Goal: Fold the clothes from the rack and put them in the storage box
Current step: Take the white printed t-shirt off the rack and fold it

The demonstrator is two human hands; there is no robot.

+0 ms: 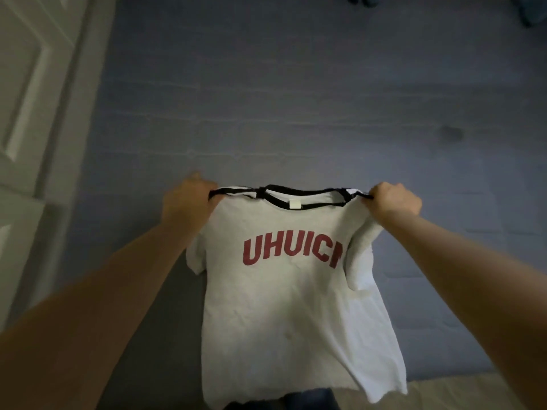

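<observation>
A white T-shirt [290, 306] with a black collar and red letters on its chest hangs spread out in front of me, above a blue-grey carpet. My left hand [186, 199] grips its left shoulder. At the other shoulder, my right hand [395, 199] holds the fabric in curled fingers. The shirt's front faces me and its hem hangs down toward my legs. Neither the rack nor the storage box is in view.
A white panelled door [32, 113] stands along the left side. The blue-grey carpet [296, 99] stretches ahead. A pale floor strip [461, 392] lies at the bottom right. Dark objects [529, 13] sit at the top right corner.
</observation>
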